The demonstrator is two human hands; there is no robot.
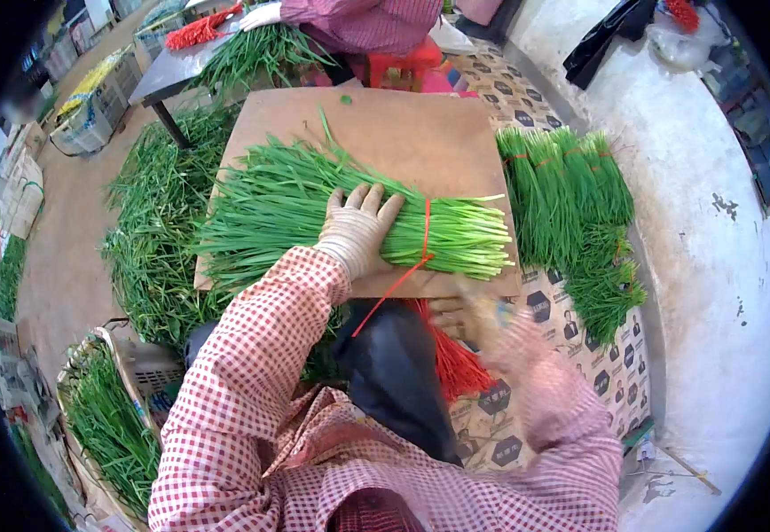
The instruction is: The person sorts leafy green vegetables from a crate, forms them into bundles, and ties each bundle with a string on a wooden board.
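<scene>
A: Near side first, how are your hands sitting?
B: Apart. Your right hand (468,321) is blurring beside the red ties (458,365); can't tell its grip. Your left hand (358,229) is lying spread, pressing the green bunch (283,208) on the desk (385,124).
A: Step?
B: Binding, seemingly; a red tie (427,229) is circling it. Next move's probably needing steady left pressure. Farther, bundles (567,191) are lying rightward.

A white, stained wall (713,177) curves down the right side. Patterned paper sheeting with dark hexagons (611,372) covers the floor beside it; bare brown floor (66,222) shows at left, below a grey, dark-legged table (159,80) at upper left.
</scene>
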